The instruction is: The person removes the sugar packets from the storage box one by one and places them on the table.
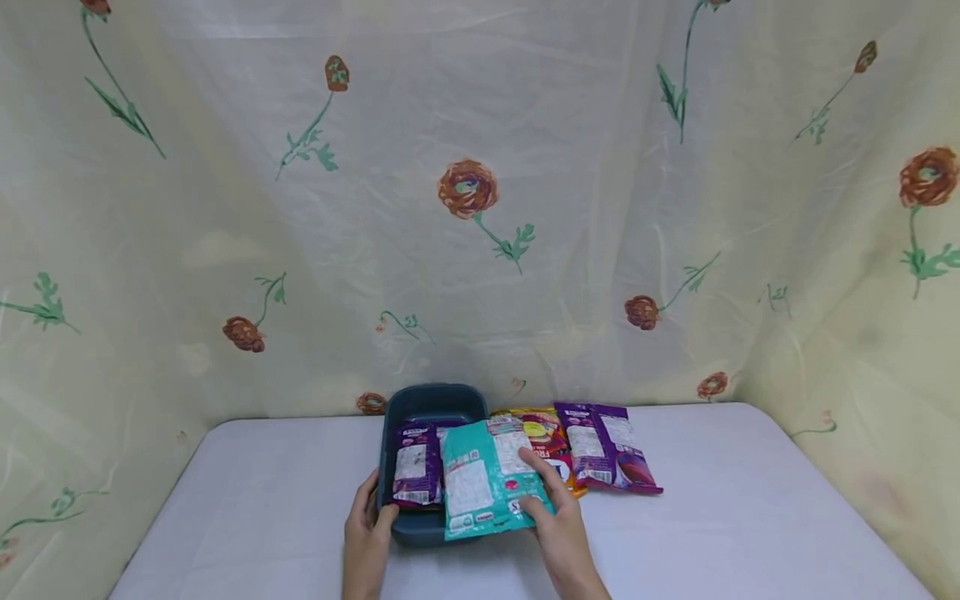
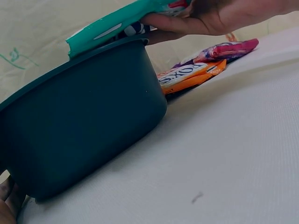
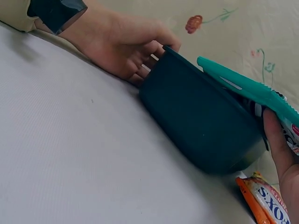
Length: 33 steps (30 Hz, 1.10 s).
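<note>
My left hand [image 1: 363,529] grips the left side of a dark blue plastic bin [image 1: 420,529]; in the right wrist view its thumb is over the rim, with the other fingers along the outside wall. A teal snack bag [image 1: 468,483] is held by my right hand [image 1: 558,517], thumb near the bag's lower right and fingers at its right edge. The bag slants over the bin's right part, overlapping the right rim and hiding part of the inside. A purple snack bag [image 1: 416,467] lies within the bin at the left.
Right of the bin, an orange and yellow FOX'S bag [image 1: 536,429] lies on the white table [image 1: 720,492], partly behind the teal bag. Another purple bag [image 1: 615,454] lies beside it. A flower-printed curtain [image 1: 555,317] hangs behind the table and along both sides.
</note>
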Tool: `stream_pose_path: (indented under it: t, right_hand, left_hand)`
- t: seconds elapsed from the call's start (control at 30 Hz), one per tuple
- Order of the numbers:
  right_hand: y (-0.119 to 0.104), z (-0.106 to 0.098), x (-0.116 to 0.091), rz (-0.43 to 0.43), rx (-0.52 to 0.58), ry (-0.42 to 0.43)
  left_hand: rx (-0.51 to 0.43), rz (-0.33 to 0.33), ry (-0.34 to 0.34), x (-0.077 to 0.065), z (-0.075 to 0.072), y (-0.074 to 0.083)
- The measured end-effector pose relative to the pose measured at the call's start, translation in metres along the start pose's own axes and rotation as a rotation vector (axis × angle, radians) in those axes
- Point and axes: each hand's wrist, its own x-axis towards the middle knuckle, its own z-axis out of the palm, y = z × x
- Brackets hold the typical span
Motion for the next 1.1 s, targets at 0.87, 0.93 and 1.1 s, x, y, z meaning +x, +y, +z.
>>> stream_pose_path:
  t: [0.87,0.93,1.1]
  right_hand:
    - [0.007,-0.011,-0.005,-0.024,0.042,0.014]
    - [0.008,-0.011,-0.005,-0.026,0.042,0.015]
    - [0.008,-0.015,-0.007,-0.029,0.022,0.021]
  left_hand:
    - [0.009,-0.01,0.016,0.002,0.003,0.0]
    - [0.009,-0.008,0.017,0.002,0.002,0.0]
    - [0.01,-0.005,0.015,0.001,0.002,-0.001]
